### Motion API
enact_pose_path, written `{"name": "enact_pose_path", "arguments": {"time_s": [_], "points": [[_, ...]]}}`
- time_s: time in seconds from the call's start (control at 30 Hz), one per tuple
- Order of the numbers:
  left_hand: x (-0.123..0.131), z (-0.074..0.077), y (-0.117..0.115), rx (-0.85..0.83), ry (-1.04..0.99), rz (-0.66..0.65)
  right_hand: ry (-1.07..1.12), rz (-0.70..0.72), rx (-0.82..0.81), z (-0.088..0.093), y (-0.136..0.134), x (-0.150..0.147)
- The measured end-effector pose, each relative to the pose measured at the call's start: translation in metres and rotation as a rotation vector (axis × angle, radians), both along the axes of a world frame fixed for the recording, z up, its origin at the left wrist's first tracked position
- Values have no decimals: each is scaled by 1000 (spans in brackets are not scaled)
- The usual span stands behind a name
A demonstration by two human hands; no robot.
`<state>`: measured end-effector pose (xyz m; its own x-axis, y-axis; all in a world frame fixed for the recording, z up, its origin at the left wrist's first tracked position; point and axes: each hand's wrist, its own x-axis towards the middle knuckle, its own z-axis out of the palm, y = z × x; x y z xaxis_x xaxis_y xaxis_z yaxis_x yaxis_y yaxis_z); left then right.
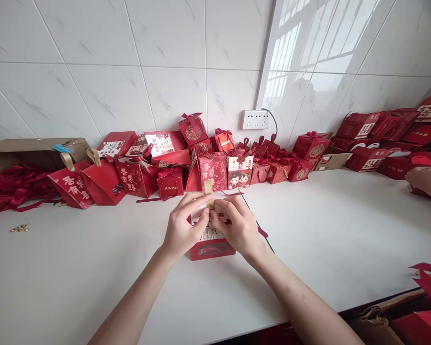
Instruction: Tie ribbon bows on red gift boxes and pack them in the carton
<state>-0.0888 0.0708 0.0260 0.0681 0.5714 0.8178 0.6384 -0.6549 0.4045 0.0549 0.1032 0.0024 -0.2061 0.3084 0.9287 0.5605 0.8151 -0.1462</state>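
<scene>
Currently both forearms are angled inward over the red box (212,250), which is set mid-table, near side of the box row (169,187). Gold ribbon loop (209,188) is pinched by left hand (184,224), thumb and index nearly closed. Right hand (239,224) is curled at its base; grip can't be told. Box front is partly covered by fingers; far-right co-worker's hand (426,182) is cut off.

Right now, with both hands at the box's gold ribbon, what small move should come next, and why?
I'd probably steady the gold ribbon with the left hand and press its base with the right hand: both hands are close around that spot, and the ribbon's top stands up from the box.
</scene>
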Motion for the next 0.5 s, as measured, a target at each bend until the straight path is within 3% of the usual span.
{"name": "enact_pose_path", "arguments": {"time_s": [0.5], "points": [[0,0,1,53,20,-27,-106,-188,104,7,-4,1]]}}
